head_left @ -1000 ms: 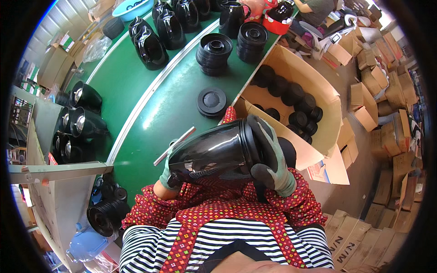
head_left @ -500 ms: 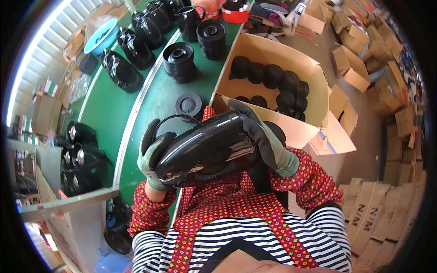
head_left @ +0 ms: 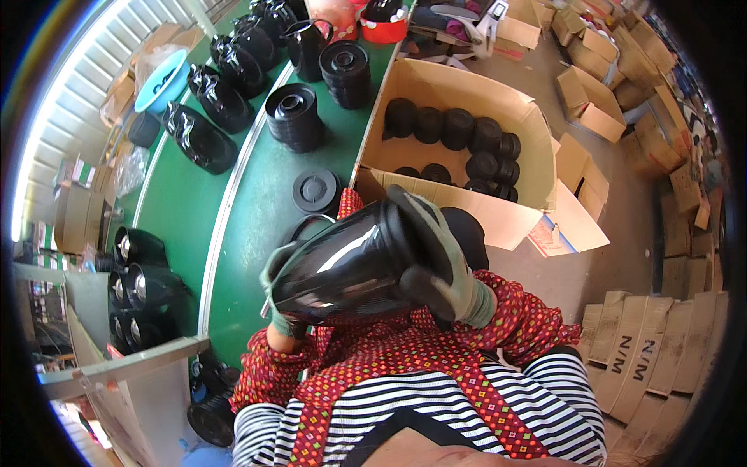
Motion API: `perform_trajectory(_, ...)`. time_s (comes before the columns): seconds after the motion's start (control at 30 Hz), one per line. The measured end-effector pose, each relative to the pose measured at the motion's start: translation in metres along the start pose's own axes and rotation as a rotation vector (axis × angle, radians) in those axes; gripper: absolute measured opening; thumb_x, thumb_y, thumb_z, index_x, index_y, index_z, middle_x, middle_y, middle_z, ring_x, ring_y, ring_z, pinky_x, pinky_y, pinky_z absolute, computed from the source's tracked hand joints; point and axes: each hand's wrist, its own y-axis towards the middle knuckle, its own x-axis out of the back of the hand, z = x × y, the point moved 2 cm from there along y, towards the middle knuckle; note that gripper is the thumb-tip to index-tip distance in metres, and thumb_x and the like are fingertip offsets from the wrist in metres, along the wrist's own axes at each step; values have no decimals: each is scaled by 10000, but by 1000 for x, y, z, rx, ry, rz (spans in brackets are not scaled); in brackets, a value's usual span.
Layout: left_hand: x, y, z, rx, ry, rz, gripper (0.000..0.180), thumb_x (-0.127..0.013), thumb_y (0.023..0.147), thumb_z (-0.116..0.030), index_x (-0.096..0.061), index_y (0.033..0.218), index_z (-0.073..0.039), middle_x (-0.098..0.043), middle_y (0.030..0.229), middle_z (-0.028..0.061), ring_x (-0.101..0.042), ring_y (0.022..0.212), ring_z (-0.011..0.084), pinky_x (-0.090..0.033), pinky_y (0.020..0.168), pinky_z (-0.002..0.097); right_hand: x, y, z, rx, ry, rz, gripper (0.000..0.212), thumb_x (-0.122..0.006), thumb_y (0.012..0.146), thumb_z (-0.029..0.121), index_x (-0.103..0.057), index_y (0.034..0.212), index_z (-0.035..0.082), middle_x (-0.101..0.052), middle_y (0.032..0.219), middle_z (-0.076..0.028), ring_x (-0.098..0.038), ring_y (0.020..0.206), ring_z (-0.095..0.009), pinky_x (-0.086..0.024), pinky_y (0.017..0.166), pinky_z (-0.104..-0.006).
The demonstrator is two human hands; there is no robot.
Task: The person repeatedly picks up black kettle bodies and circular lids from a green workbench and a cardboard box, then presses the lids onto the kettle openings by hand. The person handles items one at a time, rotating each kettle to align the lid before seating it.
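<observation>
A glossy black jug (head_left: 331, 272) lies tilted across my lap, held between both gloved hands. My left hand (head_left: 282, 282) grips its left end, next to a thin curved handle; most of those fingers are hidden behind the jug. My right hand (head_left: 455, 268) is wrapped round the jug's other end, with thumb and fingers closed on a dark round base (head_left: 398, 233). Whether this base is a separate part, I cannot tell. A flat round black lid-like disc (head_left: 316, 191) lies on the green table (head_left: 241, 226) just beyond the jug.
Two stacks of black round parts (head_left: 294, 117) stand farther back, beside several black jugs (head_left: 198, 138). On the right is an open carton (head_left: 467, 86) holding black round pieces. A blue basin (head_left: 162, 82) sits at far left; flattened cartons (head_left: 630, 350) lean at lower right.
My right hand has shifted from the jug's side onto its end, fingers now curled round it. The jug has turned, showing more of its base. My left hand has slipped farther behind it.
</observation>
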Motion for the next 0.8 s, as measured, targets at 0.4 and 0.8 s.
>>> perform_trajectory(0.4, 41, 40, -62, -428, 373, 87, 465, -849, 869, -172, -684, 1227, 74, -627, 1390, 321, -747, 1109, 368, -636, 915, 432, -2, -8, -51, -852, 1085, 4, 650, -409, 1112, 612, -676, 1284, 44, -749, 1221, -77, -709, 1069, -145, -543, 1018, -332)
perform_trajectory(0.8, 33, 52, -94, -424, 362, 156, 433, -883, 817, -191, -742, 1153, 43, -746, 1091, 251, -750, 1068, 415, -613, 924, 446, -9, -12, -55, -977, 1238, 56, 756, -405, 1092, 652, -587, 1417, -5, -672, 1392, -127, -671, 1190, -188, -506, 1074, -332)
